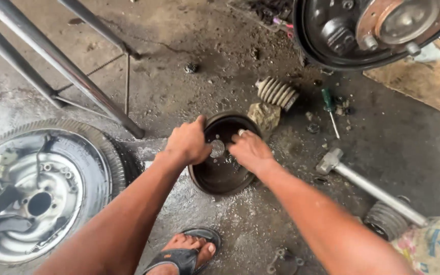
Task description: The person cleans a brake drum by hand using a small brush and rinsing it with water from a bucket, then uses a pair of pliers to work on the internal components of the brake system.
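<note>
Oily, stained concrete floor (189, 91) spreads under you, littered with parts. Your left hand (187, 142) curls over the upper left rim of the brake drum (222, 170), fingers wrapped round the edge and holding it tipped up on the floor, open side toward you. Your right hand (250, 151) rests on the drum's inner face near the top, fingers pressed together and bent against the metal; whether they pinch anything small you cannot tell from here. The drum sits between your arms, just beyond your sandalled foot (184, 252), touching a crumpled rag (265, 117) behind it. As far as this shows, the drum is already off the car: the bare hub and backing plate (373, 30) hang at the upper right with studs exposed, and the wheel (36, 193) lies flat at your left. Nothing is refitted yet; drum and wheel are both still on the floor. A hammer (362, 183) lies to your right, a screwdriver (329, 109) beyond it, and a ribbed rubber boot (277, 92) past the rag. Jack stand legs (62, 66) cross the upper left.
</note>
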